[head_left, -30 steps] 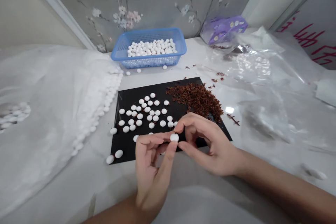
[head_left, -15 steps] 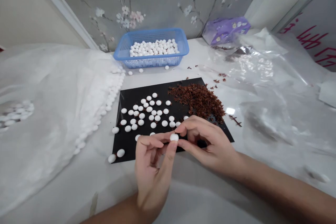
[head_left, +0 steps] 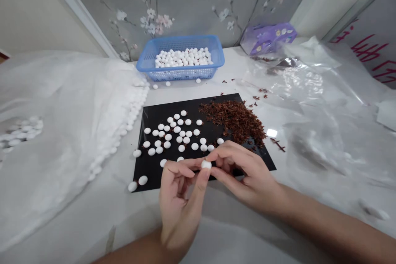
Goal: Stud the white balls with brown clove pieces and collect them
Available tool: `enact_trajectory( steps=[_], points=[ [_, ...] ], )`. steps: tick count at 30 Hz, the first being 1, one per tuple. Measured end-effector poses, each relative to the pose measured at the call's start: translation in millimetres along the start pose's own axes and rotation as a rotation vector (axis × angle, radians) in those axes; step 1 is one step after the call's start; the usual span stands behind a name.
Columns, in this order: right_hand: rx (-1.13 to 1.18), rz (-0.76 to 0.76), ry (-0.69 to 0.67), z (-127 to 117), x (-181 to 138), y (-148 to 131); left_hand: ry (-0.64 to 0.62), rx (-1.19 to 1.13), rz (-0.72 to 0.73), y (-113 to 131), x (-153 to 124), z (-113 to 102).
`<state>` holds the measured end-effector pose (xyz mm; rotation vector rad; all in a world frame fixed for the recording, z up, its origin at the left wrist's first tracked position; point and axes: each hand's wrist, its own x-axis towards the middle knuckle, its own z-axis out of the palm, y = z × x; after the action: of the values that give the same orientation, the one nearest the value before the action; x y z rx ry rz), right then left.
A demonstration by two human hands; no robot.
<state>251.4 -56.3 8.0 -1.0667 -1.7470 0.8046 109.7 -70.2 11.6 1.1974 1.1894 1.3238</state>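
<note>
A small white ball [head_left: 206, 165] is pinched between the thumb and forefinger of my left hand [head_left: 182, 198], just beyond the front edge of a black sheet [head_left: 192, 105]. My right hand [head_left: 247, 173] closes in from the right, its forefinger at the top of the ball and its thumb at the right side. A tiny brown piece [head_left: 205, 158] shows at the ball's top, by the right forefinger. Several more white balls [head_left: 167, 137], some with brown bits at the side, lie on the sheet's left half. On its right is a heap of brown star-shaped pieces [head_left: 236, 121].
Behind the sheet stands a blue basket [head_left: 182, 75] of white balls. A purple packet [head_left: 272, 37] leans at the back. Clear plastic bags [head_left: 315, 111] spread over the right side. White cloth-like sacking [head_left: 71, 119] with a ball-trimmed edge covers the left.
The view has shifted slightly. Both hands stay together at the ball, which has turned a little, and the brown piece now shows at its top.
</note>
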Motion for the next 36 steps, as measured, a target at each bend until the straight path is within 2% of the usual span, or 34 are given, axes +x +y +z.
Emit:
enact_trajectory(
  steps=[5, 8, 13, 16, 19, 22, 25, 30, 34, 36],
  points=[
    [-0.028, -0.015, -0.030, -2.3, -2.3, 3.9, -0.052, 0.065, 0.013, 1.9, 4.3, -0.5],
    [-0.039, 0.014, -0.070, -3.4, -4.5, 5.2, -0.133, 0.187, 0.106, 7.7, 14.6, -7.4],
    [-0.112, 0.079, -0.068, -3.0, -5.2, 7.7, -0.287, 0.637, 0.368, 21.7, 48.5, -36.3],
    [-0.266, 0.046, -0.041, -5.3, -1.1, 10.3, -0.308, 0.794, 0.412, 24.1, 71.0, -57.9],
    [-0.474, 0.033, 0.052, -11.4, 5.6, 15.4, -0.368, 0.890, 0.448, 21.8, 90.8, -75.7],
    [-0.701, 0.146, 0.126, -18.8, 12.0, 23.6, -0.498, 1.013, 0.434, 20.6, 106.5, -84.3],
    [-0.839, 0.270, 0.118, -23.7, 15.6, 31.0, -0.587, 1.169, 0.453, 22.5, 118.0, -84.1],
    [-0.808, 0.294, 0.075, -25.9, 16.7, 33.9, -0.687, 1.234, 0.460, 31.4, 133.6, -77.7],
    [-0.777, 0.325, 0.057, -26.2, 17.9, 31.5, -0.767, 1.180, 0.372, 41.6, 149.5, -73.9],
    [-0.802, 0.355, 0.020, -26.1, 19.2, 29.7, -0.760, 1.150, 0.330, 43.2, 162.3, -73.0]
  ],
)
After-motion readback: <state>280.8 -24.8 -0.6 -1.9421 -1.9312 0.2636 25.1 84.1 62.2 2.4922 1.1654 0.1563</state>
